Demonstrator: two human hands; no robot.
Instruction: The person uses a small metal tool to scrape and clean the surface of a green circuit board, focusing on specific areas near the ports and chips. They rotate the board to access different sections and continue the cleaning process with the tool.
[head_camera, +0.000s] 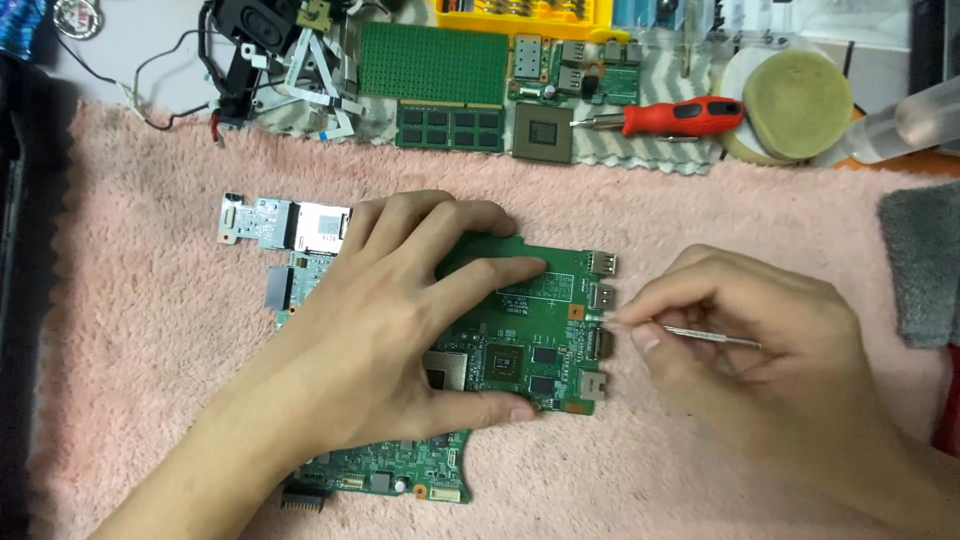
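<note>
Head view: left hand (400, 320) flat on circuit board (545, 330)

Your left hand (400, 310) lies flat and spread wide, pressing down. Your right hand (760, 350) is curled up, with finger and thumb pinched together.

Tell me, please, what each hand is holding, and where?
The right hand pinches a thin metal tool near its tip; the left hand presses the green circuit board flat, fingers on top.

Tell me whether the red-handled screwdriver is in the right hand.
No, the red-handled screwdriver lies beyond the pink towel; the right hand pinches a thin metal tool.
</note>
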